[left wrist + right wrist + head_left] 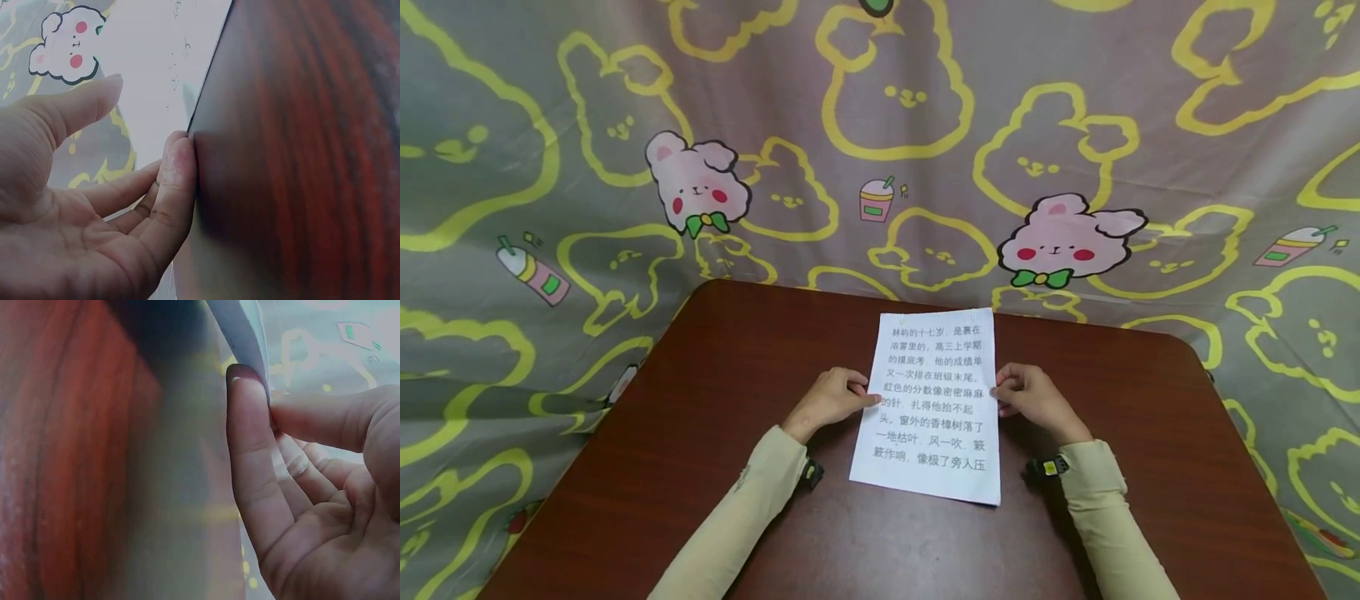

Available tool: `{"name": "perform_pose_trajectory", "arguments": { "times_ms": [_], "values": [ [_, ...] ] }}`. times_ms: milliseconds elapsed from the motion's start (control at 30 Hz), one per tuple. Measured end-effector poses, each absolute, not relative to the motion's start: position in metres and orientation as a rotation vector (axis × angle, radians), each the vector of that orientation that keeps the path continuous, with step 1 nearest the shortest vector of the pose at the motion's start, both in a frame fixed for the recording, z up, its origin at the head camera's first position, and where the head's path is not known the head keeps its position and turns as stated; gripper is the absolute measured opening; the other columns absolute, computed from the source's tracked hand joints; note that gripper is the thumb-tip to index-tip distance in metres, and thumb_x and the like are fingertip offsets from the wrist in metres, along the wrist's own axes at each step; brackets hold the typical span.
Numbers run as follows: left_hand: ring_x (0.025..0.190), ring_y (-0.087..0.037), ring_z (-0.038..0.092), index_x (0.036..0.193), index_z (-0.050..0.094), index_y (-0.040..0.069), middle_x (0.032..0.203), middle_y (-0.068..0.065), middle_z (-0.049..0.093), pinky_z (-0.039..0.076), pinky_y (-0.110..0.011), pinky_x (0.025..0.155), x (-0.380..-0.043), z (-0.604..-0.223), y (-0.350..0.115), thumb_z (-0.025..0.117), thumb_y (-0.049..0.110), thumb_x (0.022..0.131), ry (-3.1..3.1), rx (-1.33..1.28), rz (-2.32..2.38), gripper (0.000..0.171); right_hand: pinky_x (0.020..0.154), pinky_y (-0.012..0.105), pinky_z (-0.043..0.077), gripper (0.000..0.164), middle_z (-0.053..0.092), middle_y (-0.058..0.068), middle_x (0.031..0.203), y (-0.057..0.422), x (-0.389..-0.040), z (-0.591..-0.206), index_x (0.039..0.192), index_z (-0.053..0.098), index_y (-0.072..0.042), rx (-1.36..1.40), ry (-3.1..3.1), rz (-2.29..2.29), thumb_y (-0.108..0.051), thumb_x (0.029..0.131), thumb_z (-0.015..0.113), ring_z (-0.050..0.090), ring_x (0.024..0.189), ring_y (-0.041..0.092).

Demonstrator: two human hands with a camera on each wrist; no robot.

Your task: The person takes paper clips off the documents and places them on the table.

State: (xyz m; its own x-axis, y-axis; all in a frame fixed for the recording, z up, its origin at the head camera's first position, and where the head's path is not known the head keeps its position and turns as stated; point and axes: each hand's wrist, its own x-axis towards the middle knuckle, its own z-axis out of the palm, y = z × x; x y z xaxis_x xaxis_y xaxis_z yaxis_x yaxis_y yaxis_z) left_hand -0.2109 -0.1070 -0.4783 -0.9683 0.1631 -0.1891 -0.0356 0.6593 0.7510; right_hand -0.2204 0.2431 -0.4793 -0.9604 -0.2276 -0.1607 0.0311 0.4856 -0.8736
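Observation:
A white stapled paper booklet (936, 408) printed with large Chinese characters lies upright to me on the brown table (700, 433). My left hand (835, 402) is at its left edge. In the left wrist view, the fingertips (181, 159) touch the paper's edge while the thumb stands apart from them, over the page. On the opposite side, my right hand (1033, 400) pinches the right edge between thumb and index finger. The right wrist view shows that paper edge (253, 337) caught between the fingertips (244, 394). Its lower right corner seems slightly raised, with a shadow beneath.
A grey curtain (790, 108) with yellow outlines and pink rabbit faces hangs behind the table and along its sides. Small black devices are strapped at both wrists, the left wrist device (812, 473) and the right wrist device (1047, 467).

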Motion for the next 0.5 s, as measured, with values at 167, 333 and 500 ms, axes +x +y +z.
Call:
{"name": "perform_pose_trajectory", "arguments": {
  "times_ms": [167,333,500],
  "values": [
    [0.084,-0.017,0.065,0.122,0.072,-0.001,0.099,-0.008,0.073,0.052,-0.027,0.075,-0.211,-0.479,-0.108,0.081,0.028,0.091,2.647,0.099,1.209,0.043,0.067,0.031,0.063,0.017,0.071,0.013,0.089,0.249,-0.217,-0.473,0.108,0.057,0.011,-0.175,2.428,-1.545,-0.002,0.100,0.065,0.068,0.072,0.017],
    [0.078,-0.015,0.068,0.128,0.069,-0.001,0.102,-0.010,0.073,0.054,-0.026,0.070,-0.213,-0.481,-0.110,0.078,0.026,0.094,2.610,0.090,1.274,0.044,0.069,0.032,0.063,0.016,0.071,0.012,0.090,0.251,-0.216,-0.468,0.109,0.057,0.009,-0.164,2.409,-1.582,-0.003,0.100,0.064,0.068,0.073,0.016],
    [0.077,-0.017,0.073,0.131,0.067,-0.002,0.106,-0.013,0.074,0.058,-0.029,0.070,-0.213,-0.482,-0.111,0.075,0.023,0.097,2.564,0.099,1.329,0.043,0.068,0.031,0.063,0.017,0.070,0.012,0.090,0.252,-0.215,-0.466,0.108,0.056,0.009,-0.173,2.395,-1.618,-0.003,0.100,0.064,0.068,0.073,0.016]
  ]
}}
